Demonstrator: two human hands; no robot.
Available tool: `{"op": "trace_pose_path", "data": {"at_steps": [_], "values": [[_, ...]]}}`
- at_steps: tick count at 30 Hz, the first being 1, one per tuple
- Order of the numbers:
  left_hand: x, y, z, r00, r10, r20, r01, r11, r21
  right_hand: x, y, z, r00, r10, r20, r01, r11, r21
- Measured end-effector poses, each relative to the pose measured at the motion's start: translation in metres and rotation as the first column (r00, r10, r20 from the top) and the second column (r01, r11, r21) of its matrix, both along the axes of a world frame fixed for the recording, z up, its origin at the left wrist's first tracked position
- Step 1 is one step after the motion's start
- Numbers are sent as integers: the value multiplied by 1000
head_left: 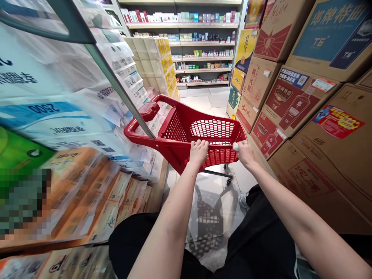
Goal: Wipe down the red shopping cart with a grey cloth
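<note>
Red plastic trolley rim [216, 142] clenched by left hand [199, 152] and right hand [245, 154], between cardboard cartons [296, 112] and tissue packs [87, 193]

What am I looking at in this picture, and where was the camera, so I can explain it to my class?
There is no machine here. The one picture comes from a camera worn on a person's head, looking forward and down, so you see their own arms. The left hand and right hand both grip the near rim of a red wheeled shopping basket. A small white thing shows at the right hand's fingers, but it is hard to tell what it is. The person stands in a shop aisle, with blurred wrapped paper packs on one side and stacked cardboard cartons on the other. Shelves of boxed goods stand ahead.
</note>
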State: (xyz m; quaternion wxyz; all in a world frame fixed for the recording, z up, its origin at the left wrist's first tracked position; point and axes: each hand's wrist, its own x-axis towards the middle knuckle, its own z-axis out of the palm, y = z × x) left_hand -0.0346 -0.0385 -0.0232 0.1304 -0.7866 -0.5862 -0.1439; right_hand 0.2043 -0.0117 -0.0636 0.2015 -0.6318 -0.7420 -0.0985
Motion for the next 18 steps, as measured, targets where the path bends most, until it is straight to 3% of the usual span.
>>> {"op": "trace_pose_path", "data": {"at_steps": [4, 8, 11, 14, 18], "values": [[3, -1, 1, 1000, 11, -24, -11, 1000, -5, -53, -3, 12, 948, 198, -251, -194, 980, 45], [0, -2, 2, 999, 5, -38, -6, 1000, -7, -68, -5, 19, 884, 304, -354, -267, 952, 151], [-3, -3, 2, 999, 6, -43, -6, 1000, -10, -60, -1, 20, 878, 404, -258, -377, 914, 149], [-6, -3, 2, 999, -8, -45, 7, 1000, -4, -45, 7, 18, 876, 478, -64, -478, 878, 5], [-7, -4, 2, 998, -3, -60, 3, 1000, -13, -20, 13, 17, 891, 434, 130, -424, 900, -97]]}}
